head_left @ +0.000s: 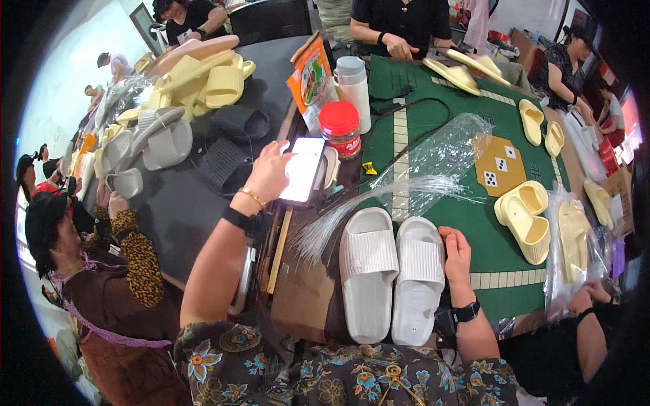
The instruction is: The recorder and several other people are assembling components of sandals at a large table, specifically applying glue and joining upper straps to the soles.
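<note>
Reaching half-spread, empty left fingers (273, 162) over phone (304, 174). Resting curled right fingers (455, 238), hold unclear, alongside slippers (369, 260) lying lengthwise just leftward.

Phone screen (305, 170) mid-frame is so blown out I can't read it, and the top-centre person (402, 19) gets cropped around the neck.

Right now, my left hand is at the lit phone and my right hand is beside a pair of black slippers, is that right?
Not quite: the slippers beside your right hand are pale grey, not black, as the head view shows. Your left hand is indeed at the lit phone.
</note>
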{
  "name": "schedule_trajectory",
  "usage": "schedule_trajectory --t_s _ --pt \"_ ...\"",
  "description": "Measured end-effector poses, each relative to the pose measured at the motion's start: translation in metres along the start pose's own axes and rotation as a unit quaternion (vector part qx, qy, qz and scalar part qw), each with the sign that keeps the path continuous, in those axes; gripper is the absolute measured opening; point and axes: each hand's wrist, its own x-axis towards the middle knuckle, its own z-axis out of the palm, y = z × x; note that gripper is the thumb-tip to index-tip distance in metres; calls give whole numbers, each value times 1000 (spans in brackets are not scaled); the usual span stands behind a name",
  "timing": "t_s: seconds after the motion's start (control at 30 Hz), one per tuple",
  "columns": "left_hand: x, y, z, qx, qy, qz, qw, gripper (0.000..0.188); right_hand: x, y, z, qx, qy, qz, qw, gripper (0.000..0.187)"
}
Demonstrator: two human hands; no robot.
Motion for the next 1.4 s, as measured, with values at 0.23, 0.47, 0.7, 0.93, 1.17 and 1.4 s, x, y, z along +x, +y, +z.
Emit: schedule_trajectory --t_s 0.23,0.47,0.7,0.93,1.17,1.4 --pt "-10 19 -12 -21 -55 -26 998 54 3 6 -1 -18 -5 -5 1000 27" --pt "-17 18 -10 30 -36 -41 998 37 2 7 0 -10 -2 -4 1000 24" --pt "-21 11 -14 56 -65 -55 995 42 3 7 -2 -20 -4 -4 1000 24" --pt "-23 11 -9 60 -56 -61 995 40 2 10 -3 -21 -3 -9 1000 25" --pt "-25 20 -15 98 -82 -55 990 43 2 9 -4 -8 -7 -13 1000 24" --pt "-40 14 -38 -36 45 -55 997 33 1 3 -1 -4 -9 13 1000 24"
